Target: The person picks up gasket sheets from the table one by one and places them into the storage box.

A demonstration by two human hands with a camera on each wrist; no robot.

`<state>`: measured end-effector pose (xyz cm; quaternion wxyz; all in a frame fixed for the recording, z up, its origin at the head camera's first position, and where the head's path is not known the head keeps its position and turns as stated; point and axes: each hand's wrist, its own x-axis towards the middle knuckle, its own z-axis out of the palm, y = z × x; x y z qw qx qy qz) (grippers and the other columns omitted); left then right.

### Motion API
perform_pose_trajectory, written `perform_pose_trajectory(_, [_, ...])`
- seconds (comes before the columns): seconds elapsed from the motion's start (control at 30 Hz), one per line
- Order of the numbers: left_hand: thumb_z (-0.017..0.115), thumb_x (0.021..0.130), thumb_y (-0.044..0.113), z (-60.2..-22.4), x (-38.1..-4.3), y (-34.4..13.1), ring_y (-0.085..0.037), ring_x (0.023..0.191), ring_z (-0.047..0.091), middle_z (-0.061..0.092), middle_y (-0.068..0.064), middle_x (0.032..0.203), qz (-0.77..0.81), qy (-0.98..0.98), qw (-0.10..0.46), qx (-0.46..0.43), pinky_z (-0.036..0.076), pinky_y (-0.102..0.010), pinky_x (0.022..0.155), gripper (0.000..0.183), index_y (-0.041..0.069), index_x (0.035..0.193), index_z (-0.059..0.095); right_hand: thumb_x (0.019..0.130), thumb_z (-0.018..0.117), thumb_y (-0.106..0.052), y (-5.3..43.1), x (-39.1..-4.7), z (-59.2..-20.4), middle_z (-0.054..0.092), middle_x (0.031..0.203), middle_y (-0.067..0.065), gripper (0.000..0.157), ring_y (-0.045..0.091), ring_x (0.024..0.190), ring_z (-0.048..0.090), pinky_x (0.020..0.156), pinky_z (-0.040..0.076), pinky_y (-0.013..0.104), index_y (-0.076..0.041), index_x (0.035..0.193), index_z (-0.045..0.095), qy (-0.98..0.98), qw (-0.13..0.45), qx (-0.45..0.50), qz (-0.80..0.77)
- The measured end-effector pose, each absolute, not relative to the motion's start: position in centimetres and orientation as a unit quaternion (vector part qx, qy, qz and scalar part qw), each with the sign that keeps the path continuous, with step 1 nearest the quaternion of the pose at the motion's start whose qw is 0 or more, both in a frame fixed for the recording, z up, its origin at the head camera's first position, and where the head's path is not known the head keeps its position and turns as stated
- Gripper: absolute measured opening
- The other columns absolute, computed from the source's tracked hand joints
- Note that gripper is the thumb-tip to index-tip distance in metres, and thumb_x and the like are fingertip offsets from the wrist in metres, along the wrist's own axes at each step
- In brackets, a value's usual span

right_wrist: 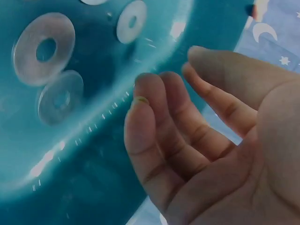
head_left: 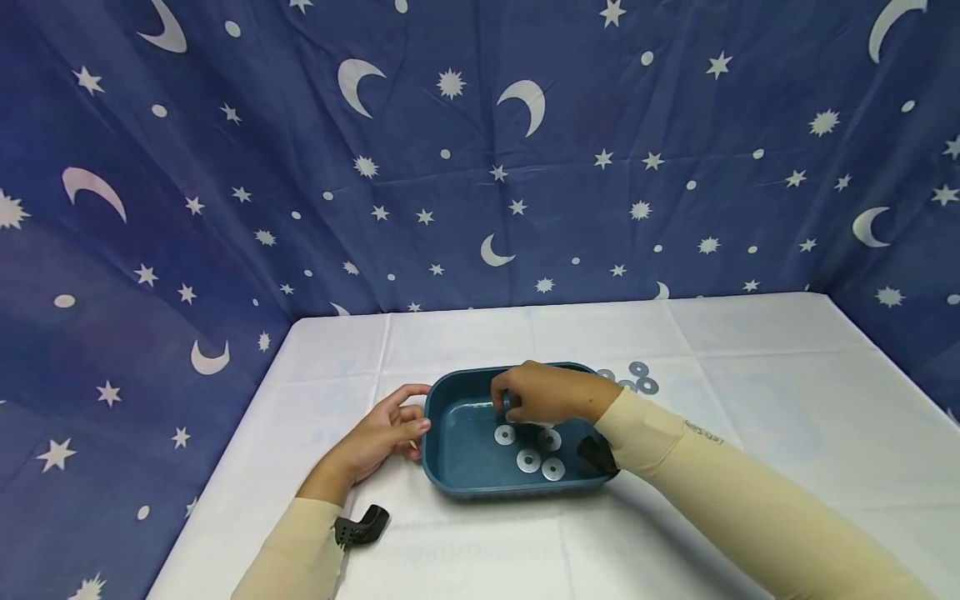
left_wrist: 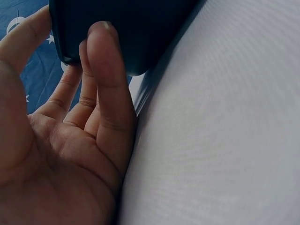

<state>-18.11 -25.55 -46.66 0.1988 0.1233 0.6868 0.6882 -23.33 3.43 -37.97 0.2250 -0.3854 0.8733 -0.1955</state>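
A teal plastic tray [head_left: 468, 475] stands on the white table. Flat metal washers lie on its floor, among them one washer [head_left: 528, 460] near the front and a large washer [right_wrist: 44, 49] in the right wrist view. My right hand [head_left: 551, 392] reaches over the far rim side, fingers bent down inside the tray. In the right wrist view its thumb [right_wrist: 225, 70] and fingers show no washer between them. My left hand [head_left: 378, 437] touches the tray's left end from outside; the left wrist view shows its fingers [left_wrist: 110, 61] against the outer wall.
Several more washers [head_left: 639, 368] lie on the white tablecloth [head_left: 787, 400] behind the tray's right end, partly hidden by the right wrist. A blue curtain [head_left: 450, 167] with moons and stars hangs behind and to the sides. A black camera mount [head_left: 362, 527] sits on the left wrist.
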Motion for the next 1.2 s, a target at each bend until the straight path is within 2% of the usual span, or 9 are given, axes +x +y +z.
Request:
perform_pose_trajectory(0.23, [0.063,0.098,0.012,-46.6,-18.0,-25.6,-0.01,0.066,0.062,0.062,0.005,0.088,0.688,0.687,0.199,0.122,0.057,-0.026,0.061,0.06,0.008,0.149,0.033,0.095,0.066,-0.011,6.2,-22.9,-36.3,0.066,0.084,-0.001,0.021,0.011,0.071,0.057,0.067,0.052,0.025,-0.008,0.116,0.066,0.892,0.149,-0.366,-0.219])
perform_pose_trajectory(0.43, [0.063,0.098,0.012,-46.4,-17.9,-25.6,-0.01,0.066,0.063,0.061,0.006,0.086,0.69,0.685,0.198,0.122,0.057,-0.026,0.06,0.06,0.007,0.149,0.032,0.093,0.068,-0.011,9.6,-22.3,-35.4,0.066,0.084,0.002,0.019,0.013,0.071,0.057,0.064,0.052,0.025,-0.008,0.112,0.066,0.907,0.079,-0.318,-0.263])
perform_pose_trajectory(0.73, [0.063,0.098,0.012,-46.2,-17.9,-25.5,-0.01,0.066,0.063,0.061,0.006,0.087,0.689,0.685,0.201,0.127,0.057,-0.025,0.06,0.06,0.007,0.149,0.031,0.093,0.067,-0.01,14.4,-21.1,-36.3,0.064,0.082,0.0,0.016,0.015,0.074,0.057,0.06,0.049,0.026,-0.009,0.11,0.067,0.912,-0.002,-0.263,-0.313])
perform_pose_trajectory(1.2, [0.063,0.098,0.011,-46.5,-17.9,-25.6,-0.009,0.066,0.063,0.061,0.006,0.087,0.692,0.683,0.199,0.121,0.056,-0.024,0.06,0.059,0.008,0.148,0.033,0.093,0.067,-0.009,17.9,-22.2,-39.8,0.068,0.084,0.005,0.015,0.017,0.074,0.061,0.06,0.049,0.027,-0.009,0.108,0.067,0.915,-0.035,-0.189,-0.354])
